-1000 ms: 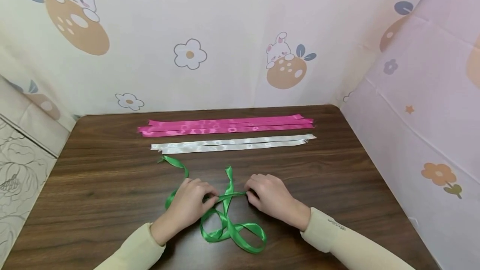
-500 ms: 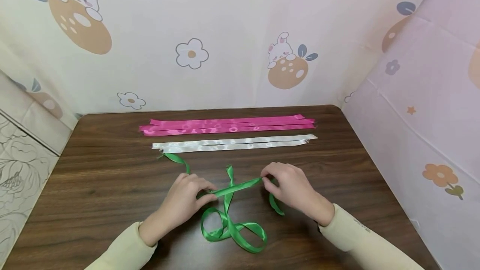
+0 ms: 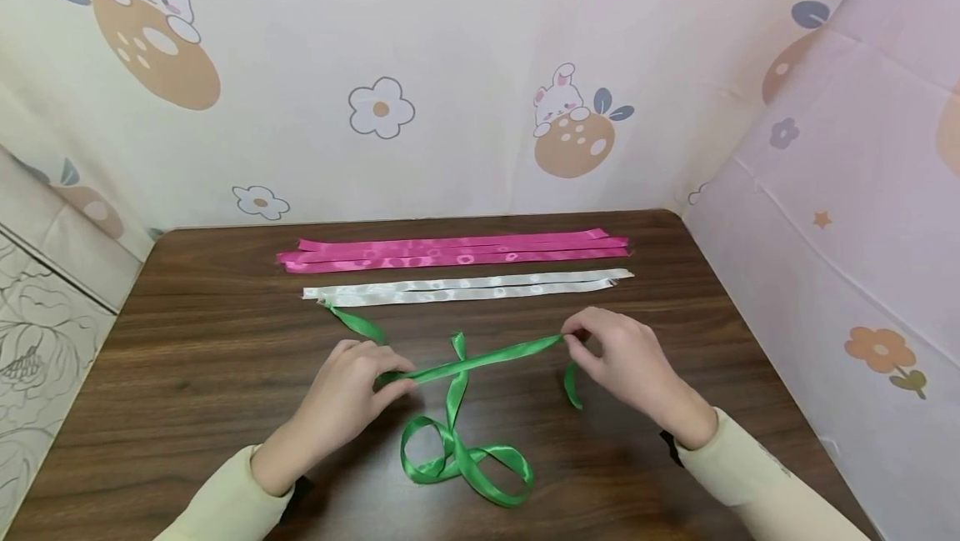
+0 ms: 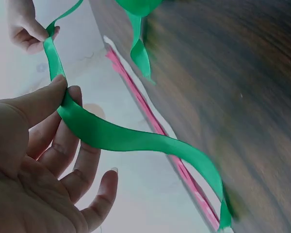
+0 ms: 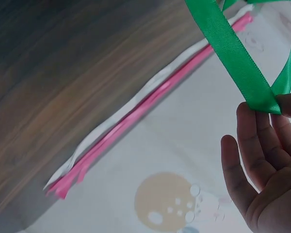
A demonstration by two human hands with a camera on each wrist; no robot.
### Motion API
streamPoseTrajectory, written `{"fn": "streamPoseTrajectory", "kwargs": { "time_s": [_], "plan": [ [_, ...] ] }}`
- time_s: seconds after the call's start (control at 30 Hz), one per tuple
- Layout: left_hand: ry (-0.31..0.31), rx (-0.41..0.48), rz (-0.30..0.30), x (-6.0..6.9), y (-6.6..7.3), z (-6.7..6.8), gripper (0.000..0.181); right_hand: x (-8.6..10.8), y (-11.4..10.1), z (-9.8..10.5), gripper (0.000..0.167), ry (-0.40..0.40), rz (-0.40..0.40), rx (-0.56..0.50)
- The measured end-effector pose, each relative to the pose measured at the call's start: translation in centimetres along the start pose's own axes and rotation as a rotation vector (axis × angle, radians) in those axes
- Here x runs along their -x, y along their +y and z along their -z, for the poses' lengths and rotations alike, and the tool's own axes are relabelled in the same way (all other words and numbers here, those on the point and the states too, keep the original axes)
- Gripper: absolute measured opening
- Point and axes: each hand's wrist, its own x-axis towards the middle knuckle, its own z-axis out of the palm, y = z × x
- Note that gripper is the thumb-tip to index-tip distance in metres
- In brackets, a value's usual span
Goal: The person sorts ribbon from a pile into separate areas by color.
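Observation:
A green satin ribbon (image 3: pixel 491 358) stretches between both hands, slanting up to the right. My left hand (image 3: pixel 348 383) pinches it between thumb and fingers; past that hand its tail (image 4: pixel 131 138) droops toward the white ribbons. At the other side my right hand (image 3: pixel 630 362) pinches it with thumb and fingertips, and in the right wrist view the green ribbon (image 5: pixel 233 53) folds at the pinch. A short end hangs below the right hand. Beneath the taut stretch, a second green ribbon (image 3: pixel 472 462) lies in loops on the table, one end pointing away from me.
Several pink ribbons (image 3: pixel 457 251) lie side by side near the back of the brown wooden table (image 3: pixel 225 341). White ribbons (image 3: pixel 465 289) lie just in front of them. A patterned curtain (image 3: pixel 457 41) hangs behind the table, and another stretch borders its right side.
My right hand has moved right and away from me, my left hand a little left. The green ribbon between them has lengthened and lies taut; a tail now hangs below the right hand.

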Motion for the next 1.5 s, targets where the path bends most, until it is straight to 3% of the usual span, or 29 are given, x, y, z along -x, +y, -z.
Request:
{"fn": "streamPoseTrajectory", "kwargs": {
  "time_s": [0.17, 0.37, 0.7, 1.03, 1.5],
  "plan": [
    [0.007, -0.004, 0.009, 0.2, -0.4, 0.6, 0.016, 0.2, 1.2, 0.9, 0.019, 0.055, -0.005, 0.029],
    [0.016, -0.010, 0.031, 0.3, -1.1, 1.2, 0.016, 0.4, 2.5, 1.7, 0.018, 0.061, -0.068, 0.054],
    [0.023, 0.026, 0.088, 0.5, -2.9, 2.6, 0.012, 0.5, 4.4, 2.2, 0.014, -0.022, -0.208, 0.067],
    [0.067, 0.047, 0.093, 0.3, -5.8, 3.2, 0.009, -0.2, 6.5, 2.4, 0.014, -0.108, -0.305, 0.054],
    [-0.023, 0.100, 0.321, -0.3, -11.0, 2.8, 0.013, -0.6, 9.9, 0.8, 0.019, -0.221, -0.405, 0.054]
  ]
}}
